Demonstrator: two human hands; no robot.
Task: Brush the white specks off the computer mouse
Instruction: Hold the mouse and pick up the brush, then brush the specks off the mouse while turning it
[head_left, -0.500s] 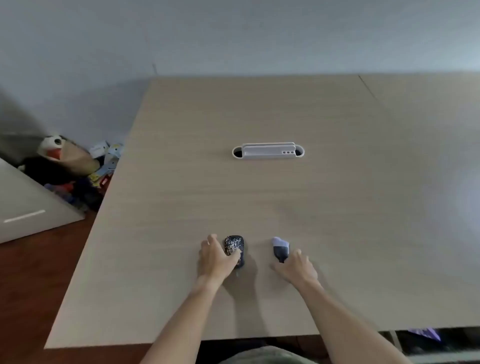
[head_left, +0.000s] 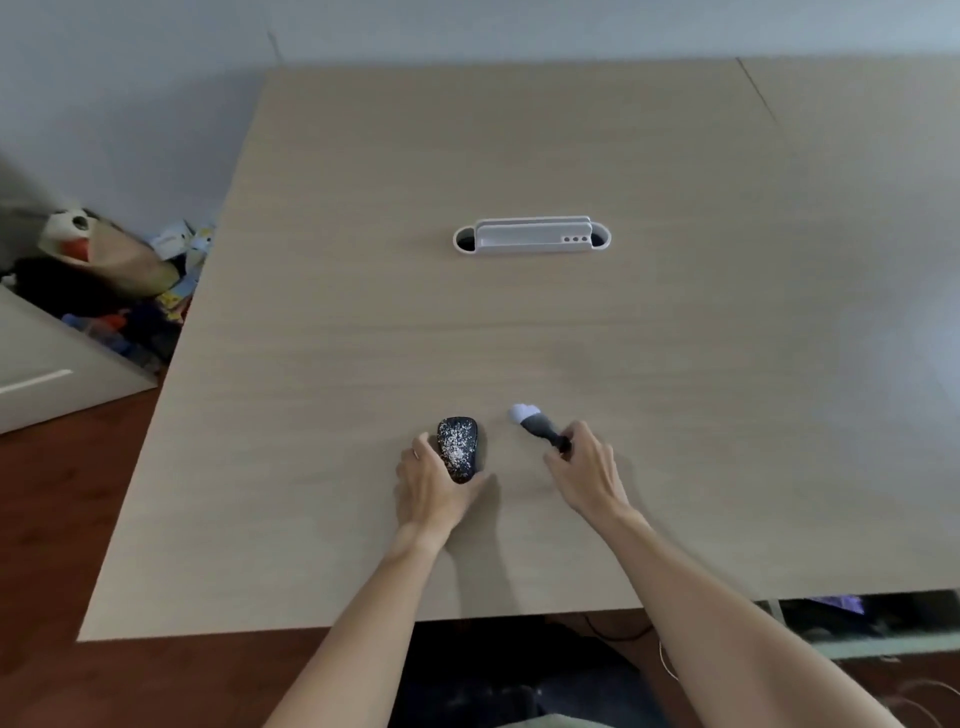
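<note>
- The computer mouse (head_left: 457, 448), dark and covered with white specks (head_left: 453, 441), is lying on the desk (head_left: 519, 338) near its front edge, a little left of the middle.
- The left hand (head_left: 434, 486) is cupping the mouse from the left and from behind, fingers curled against its side and thumb tucked under its near end, clamping it in place.
- The brush (head_left: 537, 426) is sitting just to the right of the mouse, apart from it, its pale bristle tip pointing up and to the left, away from the person.
- The right hand (head_left: 584, 475) is gripping the dark handle of the brush, fingers closed round it.
- Both forearms are reaching in from the bottom edge, bare.
- Farther back on the desk, a white cable slot (head_left: 532, 237) is sitting well apart from both hands.
- Left of the desk, a heap of mixed clutter (head_left: 114, 280) is lying on the floor.
</note>
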